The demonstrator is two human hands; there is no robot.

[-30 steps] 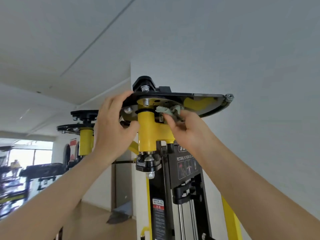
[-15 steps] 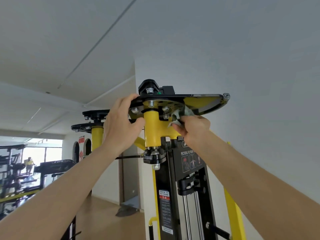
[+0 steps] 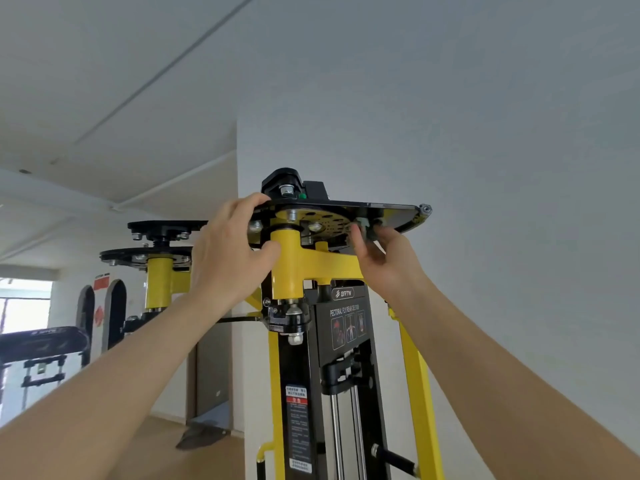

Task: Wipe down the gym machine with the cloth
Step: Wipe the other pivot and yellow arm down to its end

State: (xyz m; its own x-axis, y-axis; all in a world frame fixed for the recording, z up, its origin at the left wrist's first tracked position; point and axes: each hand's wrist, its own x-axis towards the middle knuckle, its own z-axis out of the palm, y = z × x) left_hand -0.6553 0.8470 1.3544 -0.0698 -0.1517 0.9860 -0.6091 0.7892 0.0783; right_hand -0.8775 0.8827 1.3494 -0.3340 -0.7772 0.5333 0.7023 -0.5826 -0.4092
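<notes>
The yellow and black gym machine [image 3: 313, 268] rises in front of me, topped by a flat black plate [image 3: 388, 206] over a yellow perforated disc. My left hand [image 3: 230, 251] grips the plate's left edge, thumb against the yellow pivot tube. My right hand [image 3: 382, 256] pinches a small grey-green cloth [image 3: 364, 226] and presses it up against the underside of the plate, right of the disc. Most of the cloth is hidden by my fingers.
A second identical pivot with black plates [image 3: 152, 252] stands behind to the left. The white wall [image 3: 485, 168] is close behind the machine. The weight-stack guide rods [image 3: 346, 427] and a warning label run down below. Other gym equipment [image 3: 41, 344] sits far left by a window.
My right hand has slid the cloth to the right along the underside of the plate. The left hand keeps its grip on the plate's left edge. The view has shifted slightly.
</notes>
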